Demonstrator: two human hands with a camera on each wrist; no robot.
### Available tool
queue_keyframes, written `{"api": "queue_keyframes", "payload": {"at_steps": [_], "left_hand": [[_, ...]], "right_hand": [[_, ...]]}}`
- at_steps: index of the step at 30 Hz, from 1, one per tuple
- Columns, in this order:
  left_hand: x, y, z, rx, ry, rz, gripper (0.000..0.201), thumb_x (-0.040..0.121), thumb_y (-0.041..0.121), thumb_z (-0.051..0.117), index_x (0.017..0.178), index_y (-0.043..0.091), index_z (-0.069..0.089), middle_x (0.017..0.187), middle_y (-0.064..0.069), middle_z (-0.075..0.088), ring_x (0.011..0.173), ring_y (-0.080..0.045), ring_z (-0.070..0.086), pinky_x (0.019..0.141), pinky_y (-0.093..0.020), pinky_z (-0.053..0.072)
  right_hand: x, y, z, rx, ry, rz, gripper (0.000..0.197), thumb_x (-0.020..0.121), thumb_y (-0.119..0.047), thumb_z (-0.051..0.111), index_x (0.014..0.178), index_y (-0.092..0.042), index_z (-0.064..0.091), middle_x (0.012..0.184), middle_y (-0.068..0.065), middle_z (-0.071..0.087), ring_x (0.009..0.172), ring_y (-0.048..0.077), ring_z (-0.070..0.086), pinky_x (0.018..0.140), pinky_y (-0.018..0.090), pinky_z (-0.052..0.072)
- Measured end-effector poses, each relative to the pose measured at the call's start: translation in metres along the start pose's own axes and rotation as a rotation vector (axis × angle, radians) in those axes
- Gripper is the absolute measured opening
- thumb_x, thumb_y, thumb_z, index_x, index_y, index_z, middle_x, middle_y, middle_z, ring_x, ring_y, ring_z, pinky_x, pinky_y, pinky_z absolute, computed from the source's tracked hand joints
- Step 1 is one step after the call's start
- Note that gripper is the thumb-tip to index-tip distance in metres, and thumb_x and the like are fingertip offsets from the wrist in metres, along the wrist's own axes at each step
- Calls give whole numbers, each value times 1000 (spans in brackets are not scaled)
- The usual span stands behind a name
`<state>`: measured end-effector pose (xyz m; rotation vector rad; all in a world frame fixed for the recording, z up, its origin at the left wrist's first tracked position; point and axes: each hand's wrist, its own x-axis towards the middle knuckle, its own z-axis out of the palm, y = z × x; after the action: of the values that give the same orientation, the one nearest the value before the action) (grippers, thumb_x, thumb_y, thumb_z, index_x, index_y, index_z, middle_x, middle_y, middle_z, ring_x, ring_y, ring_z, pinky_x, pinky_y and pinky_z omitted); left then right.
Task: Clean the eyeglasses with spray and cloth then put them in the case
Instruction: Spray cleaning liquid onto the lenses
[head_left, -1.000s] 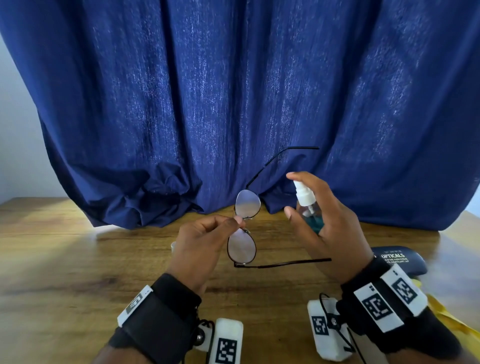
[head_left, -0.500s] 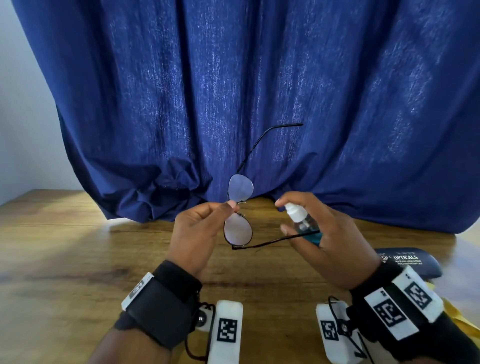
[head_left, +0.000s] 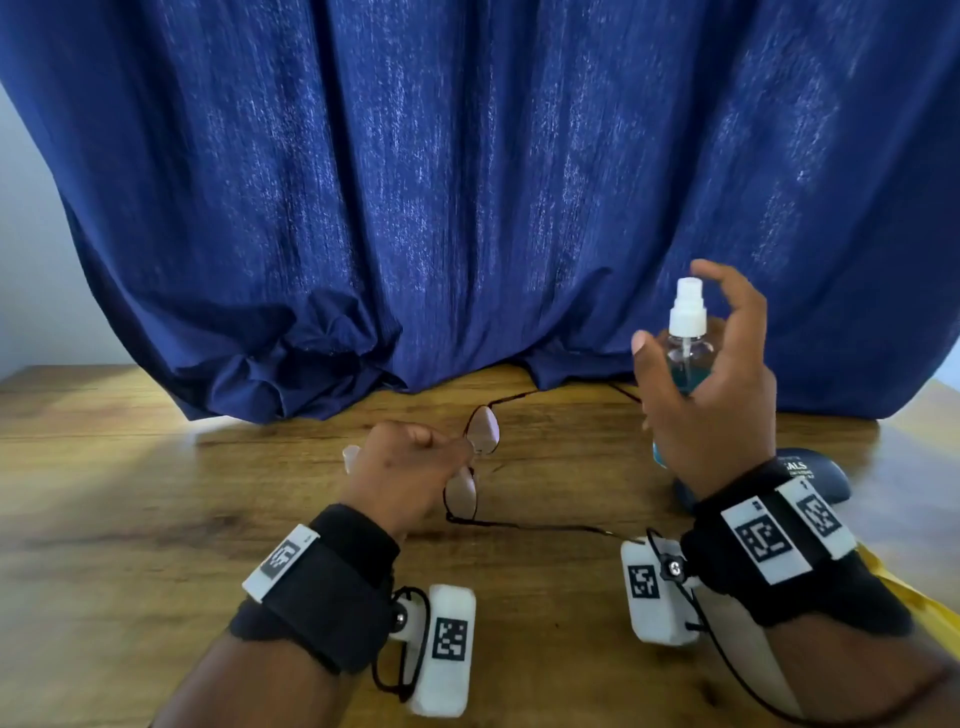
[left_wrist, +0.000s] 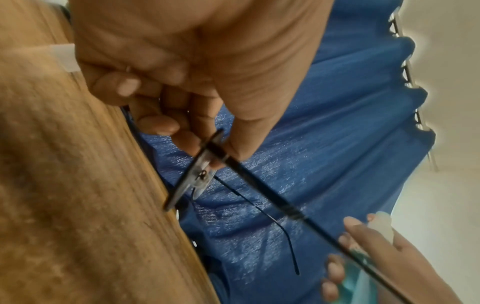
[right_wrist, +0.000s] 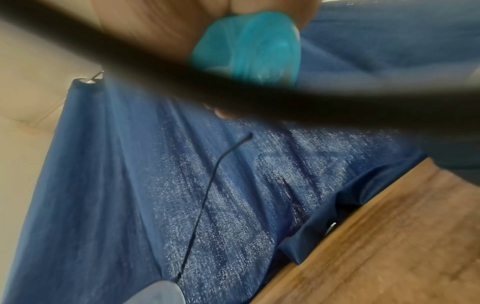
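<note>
Two hands busy here: the left hand (head_left: 410, 467) pinches the glasses (head_left: 470, 467) at the bridge between the lenses, fingers curled in tight, holding them low over the table (head_left: 156, 519) with both arms unfolded, one pointing to about 1 o'clock, the other toward 3 o'clock. The right hand (head_left: 711, 395) is wrapped round the spray bottle (head_left: 685, 338), upright off at 2 o'clock from the glasses, index finger lifted above the nozzle. Those thin wire frames look featherlight and bendy, so I'd say the bridge or rim is the spot to hold, never the lenses. The bottle seems light, smooth plastic, possibly slippery if wet. The case (head_left: 815, 473) sits behind the right wrist.
</note>
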<state>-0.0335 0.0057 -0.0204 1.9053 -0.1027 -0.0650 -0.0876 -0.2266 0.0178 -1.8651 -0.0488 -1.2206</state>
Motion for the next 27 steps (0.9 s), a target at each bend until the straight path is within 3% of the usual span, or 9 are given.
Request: {"api": "queue_keyframes", "payload": {"at_steps": [4, 8, 12, 15, 18, 21, 23, 25, 27], "left_hand": [[0, -2, 7, 122, 26, -11, 27, 87, 30, 74, 73, 7, 78, 77, -15, 79, 69, -17, 65, 72, -32, 57], [1, -5, 6, 184, 21, -14, 27, 90, 26, 72, 69, 9, 77, 67, -5, 79, 73, -14, 71, 71, -27, 54], [3, -9, 3, 223, -59, -41, 33, 90, 37, 74, 67, 14, 77, 63, -6, 77, 79, -18, 73, 85, -32, 57], [6, -9, 0, 267, -61, -40, 42, 88, 51, 73, 68, 14, 76, 66, -1, 76, 75, -17, 71, 76, -32, 57], [8, -2, -17, 292, 53, -20, 52, 88, 59, 70, 70, 10, 72, 53, 4, 60, 58, -16, 58, 58, -26, 45], [18, 0, -54, 166, 283, 28, 42, 89, 51, 73, 77, 10, 77, 77, -11, 76, 79, -26, 70, 70, -30, 47], [24, -5, -77, 142, 414, 28, 32, 89, 42, 76, 77, 13, 76, 84, -9, 76, 83, -23, 68, 77, -29, 43], [33, -16, -91, 170, 466, -7, 22, 88, 38, 78, 80, 19, 75, 86, -4, 75, 90, -23, 68, 81, -28, 43], [41, -29, -95, 202, 429, -56, 19, 85, 39, 81, 82, 22, 76, 87, -2, 75, 93, -24, 68, 82, -29, 45]], "right_hand": [[2, 9, -1, -9, 15, 64, 55, 94, -26, 68, 141, -36, 41, 76, 8, 66, 55, 27, 66, 57, 47, 59], [1, 10, 1, -24, -12, 63, 56, 94, -25, 68, 141, -34, 41, 75, 7, 65, 54, 25, 65, 55, 44, 59], [-1, 4, 2, -34, -54, 36, 54, 94, -24, 68, 141, -31, 42, 72, 10, 64, 51, 24, 63, 52, 41, 57], [-2, 1, 2, -46, -74, 11, 54, 94, -24, 68, 141, -30, 42, 73, 9, 65, 51, 23, 63, 50, 39, 56], [-2, 0, 1, -52, -79, 4, 55, 95, -23, 69, 142, -29, 41, 74, 8, 66, 50, 21, 63, 48, 39, 56], [-2, -1, 2, -49, -89, 25, 56, 94, -24, 69, 142, -30, 41, 75, 7, 65, 52, 22, 64, 50, 42, 58], [-3, -3, 2, -51, -102, 27, 56, 94, -25, 69, 142, -31, 41, 78, 7, 66, 53, 22, 64, 51, 42, 58], [-5, -5, 3, -48, -117, 29, 57, 94, -25, 69, 142, -31, 41, 80, 8, 67, 54, 22, 65, 52, 41, 59], [-6, -6, 4, -39, -134, 33, 57, 94, -25, 69, 142, -32, 40, 79, 9, 66, 55, 23, 65, 53, 42, 59]]}}
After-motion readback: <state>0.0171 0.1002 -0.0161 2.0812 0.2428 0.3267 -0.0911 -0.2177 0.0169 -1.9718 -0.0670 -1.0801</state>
